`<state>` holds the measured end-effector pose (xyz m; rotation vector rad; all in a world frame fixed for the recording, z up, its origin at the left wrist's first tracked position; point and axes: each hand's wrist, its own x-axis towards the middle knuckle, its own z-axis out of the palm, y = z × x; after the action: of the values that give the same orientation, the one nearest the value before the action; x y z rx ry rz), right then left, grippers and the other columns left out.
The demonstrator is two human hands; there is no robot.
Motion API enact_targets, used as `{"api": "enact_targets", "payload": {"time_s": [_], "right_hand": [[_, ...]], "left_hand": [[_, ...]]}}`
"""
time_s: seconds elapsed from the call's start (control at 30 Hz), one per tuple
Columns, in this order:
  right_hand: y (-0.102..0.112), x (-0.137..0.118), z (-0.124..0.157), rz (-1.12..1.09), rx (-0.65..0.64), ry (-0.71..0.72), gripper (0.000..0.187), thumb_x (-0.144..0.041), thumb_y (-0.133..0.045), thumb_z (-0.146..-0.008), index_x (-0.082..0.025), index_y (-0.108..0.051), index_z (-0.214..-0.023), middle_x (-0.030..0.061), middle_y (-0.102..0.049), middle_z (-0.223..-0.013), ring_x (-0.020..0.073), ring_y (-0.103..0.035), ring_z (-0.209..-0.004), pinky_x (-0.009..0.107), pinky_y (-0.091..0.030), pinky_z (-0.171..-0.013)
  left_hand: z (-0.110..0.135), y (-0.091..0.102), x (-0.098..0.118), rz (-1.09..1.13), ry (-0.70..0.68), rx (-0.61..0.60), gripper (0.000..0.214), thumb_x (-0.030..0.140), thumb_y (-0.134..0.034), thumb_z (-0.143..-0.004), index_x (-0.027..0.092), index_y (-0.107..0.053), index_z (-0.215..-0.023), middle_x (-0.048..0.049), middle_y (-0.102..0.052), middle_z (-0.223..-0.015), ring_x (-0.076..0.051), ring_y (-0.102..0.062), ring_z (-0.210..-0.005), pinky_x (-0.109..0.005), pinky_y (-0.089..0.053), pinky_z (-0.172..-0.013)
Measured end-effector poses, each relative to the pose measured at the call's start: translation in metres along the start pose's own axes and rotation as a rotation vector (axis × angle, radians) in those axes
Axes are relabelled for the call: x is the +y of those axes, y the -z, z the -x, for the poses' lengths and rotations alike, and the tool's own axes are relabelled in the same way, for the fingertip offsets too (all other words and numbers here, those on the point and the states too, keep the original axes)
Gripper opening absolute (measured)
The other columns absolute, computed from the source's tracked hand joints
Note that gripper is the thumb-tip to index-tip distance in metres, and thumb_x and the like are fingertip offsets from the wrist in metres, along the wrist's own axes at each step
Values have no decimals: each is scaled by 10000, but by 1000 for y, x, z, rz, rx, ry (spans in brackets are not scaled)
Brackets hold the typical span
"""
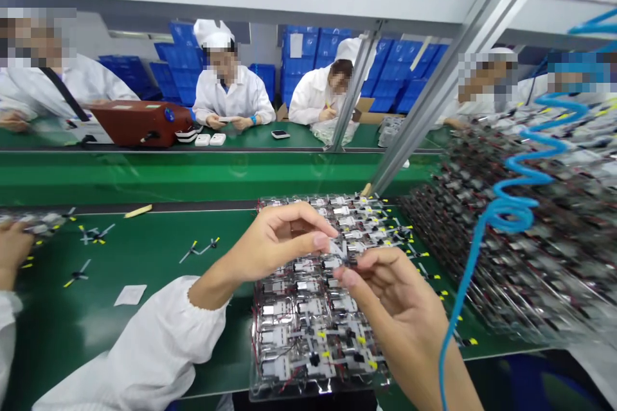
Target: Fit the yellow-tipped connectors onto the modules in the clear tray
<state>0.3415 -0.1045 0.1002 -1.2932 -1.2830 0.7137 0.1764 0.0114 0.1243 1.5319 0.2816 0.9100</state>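
My left hand (284,244) and my right hand (400,308) meet above a clear plastic tray (308,334) packed with small white electronic modules and thin wires. Between their fingertips is a small white part (344,252), mostly hidden by my fingers. A white sleeve covers my left forearm. My right forearm rises from the bottom edge, next to a blue coiled air hose (511,205).
Stacked trays of modules (520,250) fill the right side of the green workbench (110,270). Black parts with yellow tips (197,250), a white card (130,295) and a wooden stick (138,210) lie on it. Another person's hand (13,247) is far left. Co-workers sit beyond a metal post (354,93).
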Motion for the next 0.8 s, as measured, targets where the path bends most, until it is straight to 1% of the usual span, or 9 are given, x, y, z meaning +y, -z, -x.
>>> {"api": "enact_targets", "payload": {"time_s": [0.13, 0.2, 0.27, 0.4, 0.53, 0.57, 0.63, 0.7, 0.8], "right_hand": [[10, 2, -1, 156, 8, 107, 97, -325, -623, -958, -272, -589, -1032, -7, -653, -873, 157, -652, -799, 205, -545, -649], [12, 2, -1, 176, 15, 140, 82, -299, -617, -958, -277, -594, -1034, -10, -663, -883, 152, -656, -792, 194, -550, -638], [13, 2, 0, 186, 23, 152, 77, -289, -617, -960, -280, -595, -1033, -10, -669, -888, 153, -661, -789, 192, -556, -627], [15, 3, 1, 200, 43, 142, 65, -298, -618, -963, -280, -600, -1022, -13, -666, -863, 153, -661, -784, 187, -548, -615], [17, 4, 0, 191, 4, 123, 287, -310, -591, -975, -295, -560, -1260, -4, -682, -905, 168, -676, -796, 237, -570, -675], [19, 5, -2, 208, -19, 119, 300, -320, -587, -977, -290, -568, -1275, 3, -688, -922, 174, -678, -794, 250, -574, -682], [23, 7, -6, 271, -51, 114, 232, -350, -584, -975, -272, -642, -1185, 16, -698, -945, 183, -677, -788, 268, -571, -691], [32, 13, -12, 352, -45, 115, 199, -385, -572, -971, -259, -690, -1071, 23, -704, -944, 189, -676, -785, 267, -555, -685], [50, 25, -18, 467, -4, 93, 243, -429, -555, -961, -252, -693, -1054, 37, -695, -953, 187, -668, -739, 244, -518, -593]], "left_hand": [[1, 0, 5, -302, -32, -104, 195, 242, -760, -844, 169, -704, -1016, -46, -670, -958, -137, -636, -834, -249, -521, -766], [2, -2, 6, -439, -53, -158, 140, 228, -745, -855, 165, -706, -974, -37, -691, -915, -139, -630, -823, -250, -509, -767], [2, -5, 6, -522, -82, -175, 67, 212, -690, -897, 164, -704, -941, -32, -709, -894, -139, -633, -816, -251, -501, -765], [4, -10, 5, -581, -111, -172, 89, 200, -674, -906, 166, -696, -984, -30, -726, -929, -141, -651, -831, -250, -501, -776], [4, -13, 6, -584, -86, -167, 69, 199, -643, -926, 173, -698, -958, -22, -735, -922, -141, -667, -833, -249, -503, -774], [3, -13, 5, -585, -83, -176, 67, 198, -636, -930, 174, -695, -950, -19, -736, -923, -141, -670, -838, -250, -501, -778], [0, -13, 1, -606, -81, -191, 68, 213, -639, -930, 179, -680, -973, -17, -730, -944, -145, -670, -857, -255, -497, -785], [-4, -10, -9, -669, -65, -199, 108, 235, -625, -943, 187, -651, -1035, -23, -714, -983, -157, -660, -889, -273, -492, -807], [-9, -2, -33, -881, -25, -285, 135, 206, -536, -985, 183, -625, -1084, -52, -673, -1036, -195, -621, -965, -324, -470, -864]]}}
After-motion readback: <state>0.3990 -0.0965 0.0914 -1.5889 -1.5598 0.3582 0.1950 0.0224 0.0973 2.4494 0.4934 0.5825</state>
